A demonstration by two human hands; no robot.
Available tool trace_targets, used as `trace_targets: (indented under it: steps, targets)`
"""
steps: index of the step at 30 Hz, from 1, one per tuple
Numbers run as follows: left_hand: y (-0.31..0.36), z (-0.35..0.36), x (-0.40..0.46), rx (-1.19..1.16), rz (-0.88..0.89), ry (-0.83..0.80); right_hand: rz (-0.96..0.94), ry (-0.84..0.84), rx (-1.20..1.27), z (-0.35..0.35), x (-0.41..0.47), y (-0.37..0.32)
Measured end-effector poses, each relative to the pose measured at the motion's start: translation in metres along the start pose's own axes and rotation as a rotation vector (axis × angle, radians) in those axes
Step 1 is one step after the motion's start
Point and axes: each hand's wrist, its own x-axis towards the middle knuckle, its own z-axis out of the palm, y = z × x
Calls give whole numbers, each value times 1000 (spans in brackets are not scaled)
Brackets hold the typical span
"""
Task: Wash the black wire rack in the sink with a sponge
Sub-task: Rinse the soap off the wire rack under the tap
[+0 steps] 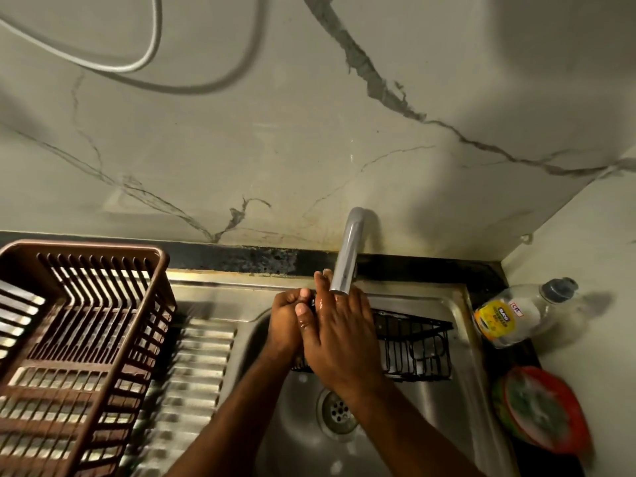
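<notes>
The black wire rack (pixel 413 349) lies across the back of the steel sink (pixel 457 339), under the tap (pixel 346 259). Only its right part shows; my hands cover the left end. My left hand (pixel 287 321) is curled at that left end, and a bit of black wire shows by its fingertips. Beside it and partly over it, my right hand (pixel 340 339) lies wet, its fingers straight and pointing toward the tap spout. A green sponge (pixel 537 409) sits in a red dish (pixel 578 421) on the counter at the right, away from both hands.
A brown plastic dish basket (pixel 79 339) stands on the ribbed drainboard (pixel 196 373) to the left. A clear dish-soap bottle (pixel 516 315) lies on the dark counter at the right. The drain (pixel 339 413) is below my hands. A marble wall rises behind the sink.
</notes>
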Motion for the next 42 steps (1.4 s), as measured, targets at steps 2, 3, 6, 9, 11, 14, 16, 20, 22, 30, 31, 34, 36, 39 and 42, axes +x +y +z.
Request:
trace_targets:
  steps: [2, 3, 6, 9, 11, 14, 16, 20, 22, 30, 31, 34, 36, 39, 42]
  targets:
    - [4, -6, -3, 15, 12, 29, 11, -40, -3, -4, 1, 1]
    - [7, -9, -5, 49, 56, 46, 35, -66, -2, -7, 4, 3]
    - [14, -19, -8, 143, 154, 119, 141, -119, -6, -11, 15, 21]
    - [15, -27, -9, 186, 161, 152, 223, -117, -10, -5, 19, 37]
    - [16, -25, -11, 184, 155, 164, 271, -106, -15, -3, 18, 37]
    - [16, -15, -16, 181, 149, 192, 282, -57, -21, -6, 16, 18]
    - [17, -5, -18, 150, 127, 195, 231, -49, 1, -7, 15, -3]
    - [16, 2, -17, 86, 62, 205, 194, -72, -62, -5, 17, -26]
    - [14, 0, -16, 56, 61, 177, 210, -80, -52, -5, 21, -19]
    - [12, -18, -26, 178, 90, 205, 502, 8, -8, -4, 33, 80]
    - [14, -20, -27, 197, 85, 219, 554, 18, 22, -4, 32, 92]
    - [18, -23, -31, 230, 84, 255, 632, 31, 92, -3, 31, 103]
    - [20, -24, -31, 183, 67, 294, 612, 33, 91, -3, 32, 92]
    - [19, -24, -29, 123, 34, 324, 523, 10, 22, -2, 31, 56]
    - [14, -20, -26, 156, 74, 285, 391, -20, 14, 6, 23, 9]
